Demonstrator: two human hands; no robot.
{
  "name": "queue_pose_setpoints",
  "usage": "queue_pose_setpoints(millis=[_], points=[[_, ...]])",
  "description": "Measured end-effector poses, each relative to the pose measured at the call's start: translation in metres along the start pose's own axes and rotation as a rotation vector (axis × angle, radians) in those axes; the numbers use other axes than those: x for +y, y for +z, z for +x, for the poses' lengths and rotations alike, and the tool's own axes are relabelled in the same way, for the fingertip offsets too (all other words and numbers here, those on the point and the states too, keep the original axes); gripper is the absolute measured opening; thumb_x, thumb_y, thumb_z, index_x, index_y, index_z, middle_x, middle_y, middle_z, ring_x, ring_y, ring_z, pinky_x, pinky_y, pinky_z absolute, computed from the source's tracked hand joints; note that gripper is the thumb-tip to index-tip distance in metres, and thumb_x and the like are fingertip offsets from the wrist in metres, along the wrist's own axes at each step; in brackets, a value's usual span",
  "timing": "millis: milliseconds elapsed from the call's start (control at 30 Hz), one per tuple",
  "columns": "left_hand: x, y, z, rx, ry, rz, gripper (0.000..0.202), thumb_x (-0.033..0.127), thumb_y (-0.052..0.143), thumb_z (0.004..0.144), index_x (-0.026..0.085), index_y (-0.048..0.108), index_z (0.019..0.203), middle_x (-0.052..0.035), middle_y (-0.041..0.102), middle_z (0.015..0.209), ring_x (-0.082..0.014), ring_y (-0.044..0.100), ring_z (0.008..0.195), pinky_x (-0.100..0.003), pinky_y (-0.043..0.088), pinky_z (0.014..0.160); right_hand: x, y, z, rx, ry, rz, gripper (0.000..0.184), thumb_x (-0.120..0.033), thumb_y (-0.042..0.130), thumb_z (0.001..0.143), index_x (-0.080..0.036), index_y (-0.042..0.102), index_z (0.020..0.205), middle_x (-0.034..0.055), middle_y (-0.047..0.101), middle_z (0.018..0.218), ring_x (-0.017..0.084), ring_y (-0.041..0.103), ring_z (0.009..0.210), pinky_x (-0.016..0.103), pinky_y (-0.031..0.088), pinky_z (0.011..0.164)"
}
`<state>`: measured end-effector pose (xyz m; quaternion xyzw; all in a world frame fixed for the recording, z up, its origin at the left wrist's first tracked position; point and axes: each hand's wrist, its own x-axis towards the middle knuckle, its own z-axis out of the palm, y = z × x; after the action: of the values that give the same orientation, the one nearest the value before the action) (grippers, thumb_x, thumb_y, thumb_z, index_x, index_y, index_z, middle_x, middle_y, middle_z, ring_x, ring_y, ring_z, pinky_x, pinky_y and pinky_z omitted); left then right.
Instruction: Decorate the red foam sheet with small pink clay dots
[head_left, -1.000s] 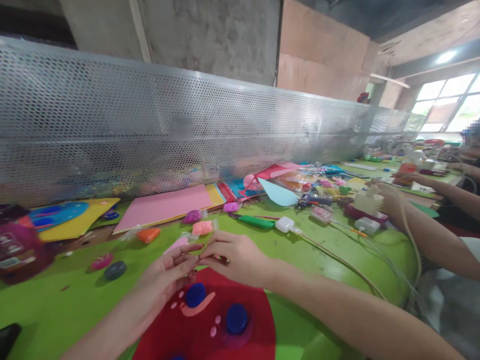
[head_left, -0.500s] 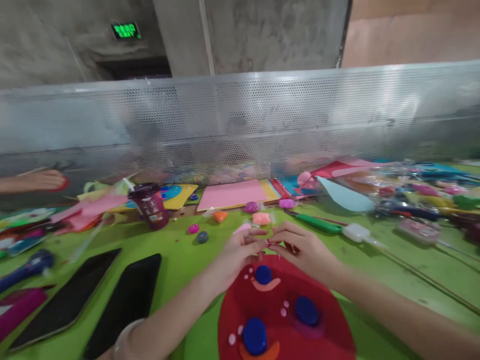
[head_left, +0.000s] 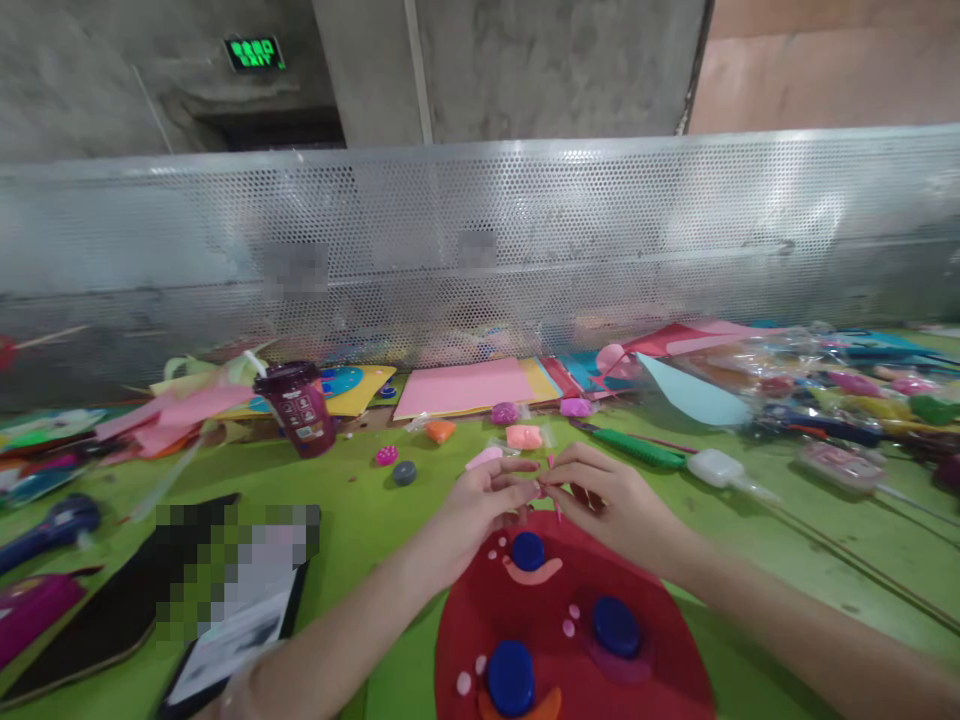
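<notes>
Above the top edge of a red paper disc (head_left: pixel 652 690), my left hand (head_left: pixel 484 495) and my right hand (head_left: pixel 607 492) meet at the fingertips. Both are closed in a pinch around a thin pink piece of modelling clay (head_left: pixel 551 461), mostly hidden by the fingers. On the disc sit dark blue discs, among them an upper one (head_left: pixel 529 551) and a lower left one (head_left: pixel 511 678). Curved strips lie by them, such as a salmon one (head_left: pixel 534 572) and an orange one (head_left: pixel 544 706). Small pink dots (head_left: pixel 464 683) lie beside each blue disc.
Beyond my hands lie wrapped clay packs (head_left: pixel 523 437), an orange lump (head_left: pixel 440 431) and coloured paper (head_left: pixel 465 388). A purple cup (head_left: pixel 300 410) stands left, with a lit phone (head_left: pixel 240 640) nearer me. To the right is a green-handled tool (head_left: pixel 637 447). A perforated metal panel (head_left: pixel 420 230) closes the back.
The pink clay shows more above and below my fingertips; my hands have hardly moved. The nearer phone's screen has lit up. Another person's hand at far left has left the view.
</notes>
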<state>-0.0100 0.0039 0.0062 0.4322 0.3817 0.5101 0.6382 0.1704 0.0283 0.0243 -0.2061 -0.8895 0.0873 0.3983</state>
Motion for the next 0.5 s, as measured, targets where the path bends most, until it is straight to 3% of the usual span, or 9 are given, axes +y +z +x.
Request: queue_pose_setpoints(millis=[100, 267, 500], points=[[0.0005, 0.0005, -0.0004, 0.013, -0.002, -0.013, 0.037, 0.024, 0.079, 0.062, 0.014, 0.062, 0.093, -0.0005, 0.063, 0.073, -0.0097, 0.056, 0.064, -0.023, 0.041, 0.063, -0.0005, -0.0007, 0.0003, -0.006, -0.011, -0.001, 0.02, -0.018, 0.046, 0.089, -0.021, 0.065, 0.097, 0.0067, 0.062, 0.09, 0.015, 0.061, 0.079, 0.028, 0.052, 0.069], [0.0028, 0.002, -0.001, 0.015, -0.012, -0.013, 0.035, 0.023, 0.078, 0.063, 0.014, 0.062, 0.092, -0.0009, 0.062, 0.074, -0.0096, 0.055, 0.062, -0.024, 0.041, 0.062, 0.002, -0.0013, 0.001, -0.002, -0.012, -0.013, 0.02, -0.02, 0.049, 0.089, -0.023, 0.063, 0.104, 0.0069, 0.061, 0.097, 0.011, 0.058, 0.066, 0.025, 0.053, 0.062], [0.0052, 0.0003, -0.0009, 0.001, -0.001, 0.018, 0.035, 0.023, 0.077, 0.064, 0.014, 0.062, 0.094, -0.0016, 0.061, 0.078, -0.0085, 0.055, 0.062, -0.024, 0.041, 0.061, 0.0039, -0.0028, 0.0034, -0.014, -0.076, -0.001, 0.02, -0.024, 0.048, 0.091, -0.022, 0.068, 0.087, 0.006, 0.062, 0.085, 0.015, 0.062, 0.077, 0.028, 0.054, 0.069]])
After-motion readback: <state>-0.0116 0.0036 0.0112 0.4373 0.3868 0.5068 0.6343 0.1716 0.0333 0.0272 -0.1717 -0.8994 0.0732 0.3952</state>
